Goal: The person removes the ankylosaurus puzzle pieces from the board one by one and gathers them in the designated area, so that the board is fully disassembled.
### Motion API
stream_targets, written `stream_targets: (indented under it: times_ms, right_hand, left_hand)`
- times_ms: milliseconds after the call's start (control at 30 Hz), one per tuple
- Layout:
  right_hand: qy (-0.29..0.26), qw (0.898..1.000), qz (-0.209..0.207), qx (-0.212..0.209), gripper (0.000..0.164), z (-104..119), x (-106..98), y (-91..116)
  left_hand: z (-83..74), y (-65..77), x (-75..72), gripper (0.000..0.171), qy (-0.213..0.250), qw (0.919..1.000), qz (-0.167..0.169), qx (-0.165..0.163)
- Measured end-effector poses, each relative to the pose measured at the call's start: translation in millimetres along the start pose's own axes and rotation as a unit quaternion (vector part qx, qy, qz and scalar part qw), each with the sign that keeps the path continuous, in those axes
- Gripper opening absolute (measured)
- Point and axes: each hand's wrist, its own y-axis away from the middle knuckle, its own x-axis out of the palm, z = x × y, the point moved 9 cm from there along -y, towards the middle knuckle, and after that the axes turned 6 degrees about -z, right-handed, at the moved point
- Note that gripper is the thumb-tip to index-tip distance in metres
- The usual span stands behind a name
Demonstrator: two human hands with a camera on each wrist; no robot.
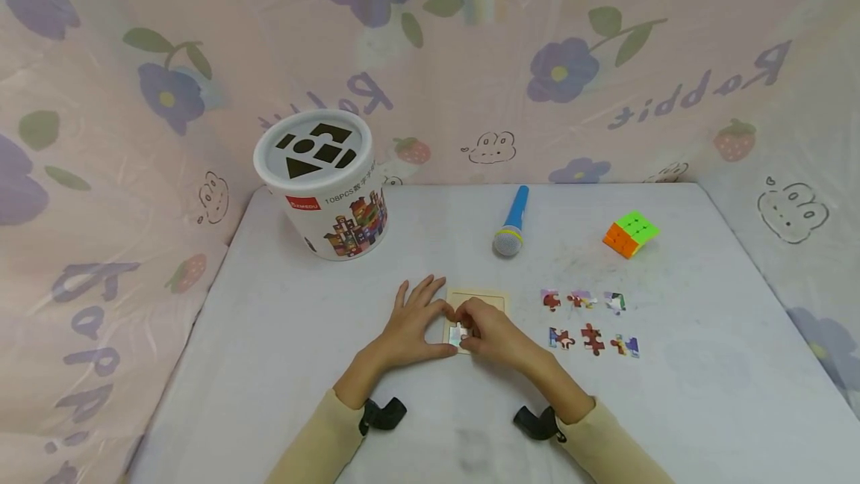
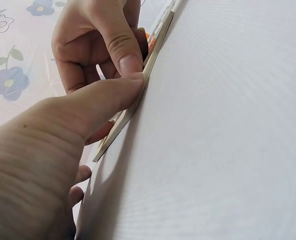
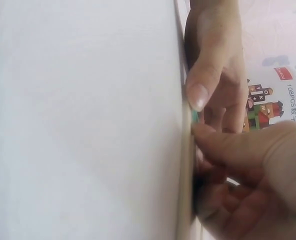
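Note:
A small wooden puzzle tray [image 1: 497, 296] lies on the table between both hands. A pale puzzle piece [image 1: 457, 334] shows in its lower left part. At the tray's left side, the left hand [image 1: 415, 326] rests its thumb near the lower corner and its bent index finger higher up; its other fingers spread straight. Over the tray, the right hand [image 1: 496, 333] curls its fingers and pinches a puzzle piece, whose thin white edge [image 2: 100, 72] shows in the left wrist view. Much of the tray is hidden beneath this hand.
To the right lie several loose puzzle pieces [image 1: 593, 339] in two rows. Behind them sits a green and orange puzzle cube [image 1: 630, 234]. A blue toy microphone [image 1: 513, 222] lies behind the tray. A large white bucket [image 1: 322, 185] with shape cutouts in its lid stands back left.

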Motion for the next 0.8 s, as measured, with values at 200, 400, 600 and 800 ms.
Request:
stream_targets:
  times_ms: [200, 400, 600, 800]
  right_hand:
    - [-0.017, 1.000, 0.004, 0.021, 0.032, -2.0, 0.9, -0.3]
    - [-0.040, 0.999, 0.008, 0.030, 0.030, -4.4, 1.8, -0.4]
    - [-0.086, 0.995, 0.019, 0.041, 0.019, -11.0, 1.5, -0.6]
    - [-0.175, 0.982, 0.030, 0.065, 0.014, -19.0, 0.7, -1.6]
  left_hand:
    - [0.9, 0.0, 0.4, 0.044, 0.000, 1.0000, 0.002, -0.002]
    - [0.5, -0.4, 0.4, 0.044, 0.002, 1.0000, 0.004, -0.001]
    - [0.0, -0.1, 0.6, 0.046, -0.001, 0.9999, 0.010, -0.003]
    - [-0.9, -0.1, -0.6, 0.045, 0.003, 0.9999, 0.012, -0.005]
